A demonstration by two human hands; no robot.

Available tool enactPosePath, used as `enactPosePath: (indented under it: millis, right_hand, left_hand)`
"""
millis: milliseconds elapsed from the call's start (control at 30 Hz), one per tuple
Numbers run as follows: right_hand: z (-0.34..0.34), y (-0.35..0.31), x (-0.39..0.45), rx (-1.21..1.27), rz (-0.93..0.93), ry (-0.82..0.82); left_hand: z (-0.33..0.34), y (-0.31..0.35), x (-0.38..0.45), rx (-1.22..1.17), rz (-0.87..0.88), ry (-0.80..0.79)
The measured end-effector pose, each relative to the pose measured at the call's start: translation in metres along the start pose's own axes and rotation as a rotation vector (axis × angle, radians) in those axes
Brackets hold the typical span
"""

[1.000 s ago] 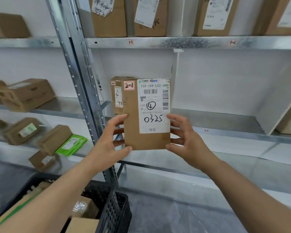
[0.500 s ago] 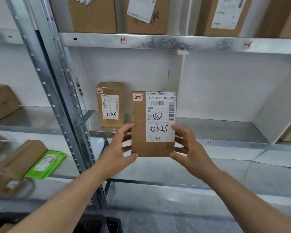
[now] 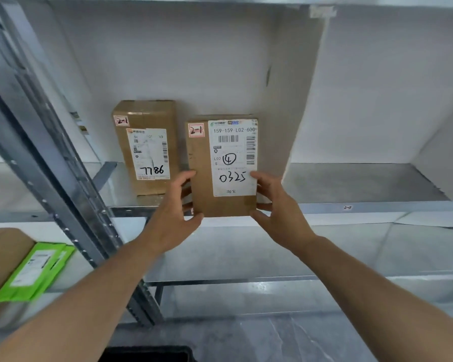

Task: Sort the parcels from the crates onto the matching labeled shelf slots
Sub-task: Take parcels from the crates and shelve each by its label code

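At the front edge of the middle shelf [image 3: 351, 205], the left hand [image 3: 175, 218] and the right hand [image 3: 277, 210] hold a brown cardboard parcel [image 3: 202, 178] upright between them. The left hand grasps the parcel's lower left side, thumb on the front near the bottom corner and fingers curled behind the edge. The right hand grasps the lower right side the same way, thumb at the bottom corner and one fingertip touching the white shipping label [image 3: 234, 158]. That label bears the handwritten number 0325 and a circled 4; a small red-bordered tag [image 3: 196, 130] reading 2-1 sits at the parcel's top left corner. Whether the parcel's base touches the shelf cannot be told.

Just left of it and farther back on the same shelf stands a second parcel [image 3: 144, 147], upright, also tagged 2-1 and marked 7786. A white divider panel [image 3: 293, 100] rises just right of the held parcel. Farther right, a small 2-2 sticker [image 3: 347, 207] sits on the shelf's front lip. A grey metal upright [image 3: 63, 184] slants at the left, and beyond it, lower down, lies a green mailer [image 3: 32, 270] beside another brown package [image 3: 3, 249].
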State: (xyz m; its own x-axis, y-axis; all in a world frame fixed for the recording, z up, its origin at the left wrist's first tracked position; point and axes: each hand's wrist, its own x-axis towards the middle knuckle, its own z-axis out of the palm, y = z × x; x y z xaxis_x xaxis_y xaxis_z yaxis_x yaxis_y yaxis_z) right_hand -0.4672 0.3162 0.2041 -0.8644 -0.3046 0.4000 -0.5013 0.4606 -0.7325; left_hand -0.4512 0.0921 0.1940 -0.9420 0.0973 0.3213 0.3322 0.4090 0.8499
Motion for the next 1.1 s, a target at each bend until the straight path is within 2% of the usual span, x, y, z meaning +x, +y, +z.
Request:
enactPosePath:
  millis: [233,367,567,633,767,1100]
  right_hand:
    - [0.031,0.032,0.016,-0.157,0.008,0.061]
    - [0.044,0.044,0.019,-0.152,0.026,0.106]
    - [0.054,0.048,0.029,0.067,0.295,0.227]
    - [0.053,0.048,0.034,0.123,0.342,0.217]
    - [0.05,0.05,0.053,0.097,0.418,0.147]
    - [0.054,0.059,0.084,0.093,0.509,0.159]
  left_hand:
    - [0.003,-0.038,0.022,0.128,0.021,-0.037]
    - [0.01,-0.058,0.026,0.172,0.035,-0.015]
    - [0.017,-0.066,0.037,-0.028,-0.038,0.112]
    - [0.019,-0.065,0.041,-0.11,-0.074,0.138]
    - [0.015,-0.069,0.056,-0.175,-0.115,0.059]
    - [0.019,-0.083,0.093,-0.008,-0.094,0.09]
